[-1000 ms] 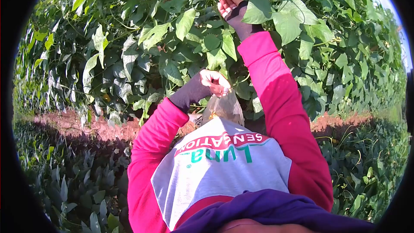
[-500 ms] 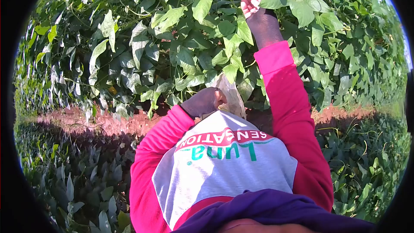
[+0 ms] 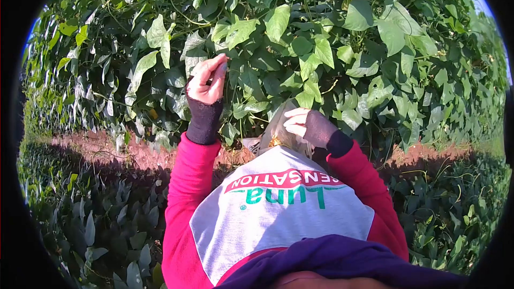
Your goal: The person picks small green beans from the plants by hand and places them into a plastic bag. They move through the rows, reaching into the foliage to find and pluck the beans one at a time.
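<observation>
The left hand (image 3: pixel 206 81), at ten o'clock, pinches the vine (image 3: pixel 369 21). The right hand (image 3: pixel 302 124) clutches the bag (image 3: pixel 274 128), which is likely light and floppy and best held at its mouth.

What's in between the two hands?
Green vine leaves fill the gap between the left hand and the right hand, which touches a clear bag; the head view shows it.

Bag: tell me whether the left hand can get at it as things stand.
Probably yes. The left hand is up in the leaves; the bag sits lower, by the chest, with the right hand at its mouth. Nothing shows between them, so lowering the hand should reach it.
</observation>
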`<act>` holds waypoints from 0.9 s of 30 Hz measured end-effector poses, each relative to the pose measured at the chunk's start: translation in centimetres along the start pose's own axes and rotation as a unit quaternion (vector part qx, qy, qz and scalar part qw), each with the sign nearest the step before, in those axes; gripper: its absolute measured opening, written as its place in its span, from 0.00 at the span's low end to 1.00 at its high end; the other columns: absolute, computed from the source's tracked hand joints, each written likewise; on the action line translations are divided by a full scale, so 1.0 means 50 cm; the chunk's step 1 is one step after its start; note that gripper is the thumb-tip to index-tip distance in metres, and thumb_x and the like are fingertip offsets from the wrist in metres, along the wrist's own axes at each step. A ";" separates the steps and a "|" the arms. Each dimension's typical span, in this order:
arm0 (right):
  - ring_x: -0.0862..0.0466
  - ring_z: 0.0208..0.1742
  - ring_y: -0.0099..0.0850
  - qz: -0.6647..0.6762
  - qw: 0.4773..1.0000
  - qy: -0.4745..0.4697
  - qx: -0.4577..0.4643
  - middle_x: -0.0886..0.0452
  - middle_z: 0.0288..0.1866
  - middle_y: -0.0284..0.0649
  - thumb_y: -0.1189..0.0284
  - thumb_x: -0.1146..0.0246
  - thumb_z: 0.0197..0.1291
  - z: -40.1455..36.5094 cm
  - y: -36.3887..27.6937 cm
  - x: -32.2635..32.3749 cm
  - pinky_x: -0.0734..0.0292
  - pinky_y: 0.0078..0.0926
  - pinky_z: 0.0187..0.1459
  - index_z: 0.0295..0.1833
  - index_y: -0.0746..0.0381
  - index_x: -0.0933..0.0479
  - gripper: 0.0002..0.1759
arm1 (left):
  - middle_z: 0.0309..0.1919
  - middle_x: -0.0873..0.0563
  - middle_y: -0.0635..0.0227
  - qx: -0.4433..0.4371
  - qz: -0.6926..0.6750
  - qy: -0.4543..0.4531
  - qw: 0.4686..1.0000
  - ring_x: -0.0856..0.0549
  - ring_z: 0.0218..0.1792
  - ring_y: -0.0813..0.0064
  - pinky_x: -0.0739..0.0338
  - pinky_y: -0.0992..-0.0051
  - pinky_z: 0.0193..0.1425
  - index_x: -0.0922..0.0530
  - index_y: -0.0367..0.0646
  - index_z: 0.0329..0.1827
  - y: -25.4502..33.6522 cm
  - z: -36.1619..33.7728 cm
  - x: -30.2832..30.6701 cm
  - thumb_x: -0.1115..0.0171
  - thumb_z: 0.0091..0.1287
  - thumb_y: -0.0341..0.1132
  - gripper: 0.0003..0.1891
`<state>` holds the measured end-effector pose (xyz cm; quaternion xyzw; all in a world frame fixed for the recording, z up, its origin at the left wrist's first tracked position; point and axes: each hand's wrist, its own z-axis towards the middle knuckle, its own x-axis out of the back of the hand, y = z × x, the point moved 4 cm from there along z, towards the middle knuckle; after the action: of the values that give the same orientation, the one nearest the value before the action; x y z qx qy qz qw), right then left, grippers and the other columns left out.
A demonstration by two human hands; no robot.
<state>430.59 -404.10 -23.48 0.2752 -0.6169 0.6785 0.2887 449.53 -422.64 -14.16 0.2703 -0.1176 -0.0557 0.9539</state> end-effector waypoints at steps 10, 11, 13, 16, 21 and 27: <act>0.17 0.51 0.42 0.081 0.984 0.071 0.144 0.16 0.48 0.49 0.70 0.38 0.62 0.040 -0.172 0.036 0.23 0.36 0.55 0.46 0.66 0.17 0.12 | 0.41 0.14 0.56 -0.134 0.294 -0.164 0.932 0.14 0.43 0.58 0.20 0.64 0.48 0.16 0.45 0.48 -0.035 0.280 -0.174 0.43 0.62 0.30 0.13; 0.17 0.51 0.42 0.080 0.984 0.071 0.146 0.16 0.48 0.49 0.70 0.38 0.62 0.041 -0.178 0.050 0.23 0.36 0.55 0.46 0.66 0.17 0.12 | 0.40 0.13 0.57 -0.110 0.316 -0.184 0.924 0.14 0.43 0.58 0.19 0.63 0.48 0.15 0.46 0.47 -0.042 0.281 -0.180 0.43 0.62 0.30 0.13; 0.17 0.50 0.42 0.085 0.982 0.098 0.135 0.16 0.48 0.48 0.70 0.38 0.62 0.045 -0.192 0.100 0.23 0.36 0.55 0.45 0.65 0.17 0.11 | 0.39 0.14 0.57 -0.104 0.293 -0.171 0.935 0.14 0.42 0.58 0.19 0.63 0.47 0.15 0.46 0.45 -0.040 0.283 -0.180 0.42 0.61 0.31 0.12; 0.16 0.46 0.39 0.076 0.968 0.201 0.130 0.15 0.44 0.46 0.73 0.37 0.61 0.078 -0.200 0.206 0.21 0.32 0.50 0.44 0.64 0.17 0.09 | 0.37 0.14 0.57 -0.085 0.233 -0.150 0.957 0.13 0.39 0.59 0.19 0.66 0.45 0.15 0.45 0.42 -0.026 0.286 -0.168 0.40 0.60 0.31 0.10; 0.16 0.45 0.43 -0.051 0.921 0.326 0.206 0.16 0.44 0.48 0.74 0.39 0.59 0.250 -0.184 0.341 0.21 0.33 0.49 0.46 0.64 0.18 0.11 | 0.33 0.13 0.62 0.009 0.129 -0.143 0.981 0.13 0.34 0.69 0.20 0.73 0.42 0.16 0.39 0.39 -0.018 0.306 -0.151 0.35 0.57 0.31 0.08; 0.16 0.44 0.38 -0.165 0.885 0.363 0.242 0.15 0.44 0.45 0.74 0.42 0.62 0.456 -0.120 0.453 0.22 0.31 0.49 0.52 0.61 0.19 0.14 | 0.30 0.13 0.72 0.095 -0.056 -0.121 0.986 0.18 0.30 0.85 0.23 0.82 0.39 0.16 0.38 0.38 0.029 0.282 -0.109 0.31 0.57 0.28 0.07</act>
<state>419.93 -425.17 -0.88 0.1686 -0.2315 0.8014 0.5251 440.74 -427.57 -2.82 0.3569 -0.2218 -0.1302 0.8980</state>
